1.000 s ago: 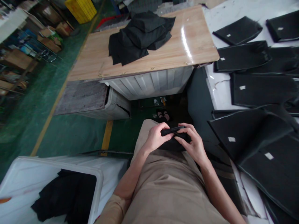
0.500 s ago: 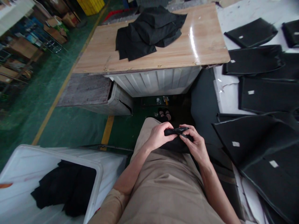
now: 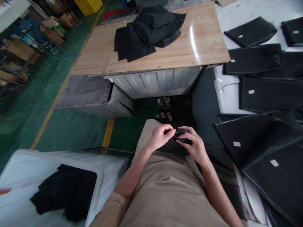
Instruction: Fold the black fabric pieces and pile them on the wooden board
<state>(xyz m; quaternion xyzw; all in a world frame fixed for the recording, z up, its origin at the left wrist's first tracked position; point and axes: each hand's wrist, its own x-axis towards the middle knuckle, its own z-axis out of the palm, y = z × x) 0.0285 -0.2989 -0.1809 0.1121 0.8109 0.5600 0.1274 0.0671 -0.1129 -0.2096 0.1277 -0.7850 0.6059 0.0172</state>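
A piece of black fabric (image 3: 174, 147) hangs in front of my lap, its upper edge between my two hands. My left hand (image 3: 162, 136) pinches that edge with thumb and index finger. On the other side my right hand (image 3: 193, 142) grips the fabric, the fingers curled around a fold that stands a little apart. The lower part of the fabric lies dark against my beige clothing, so its full shape cannot be made out.
Crumpled black cloth (image 3: 151, 31) lies on a wooden board (image 3: 205, 41). To the right, black fabric pieces with white labels (image 3: 267, 94) cover a white table (image 3: 228, 94). A white bin (image 3: 100, 176) with black cloth stands at lower left. A brown-topped bin (image 3: 85, 91) sits ahead left.
My left thumb and index finger have closed into a pinch at the edge. My right fingers have shifted around the fold, which now gapes. The view has moved slightly.
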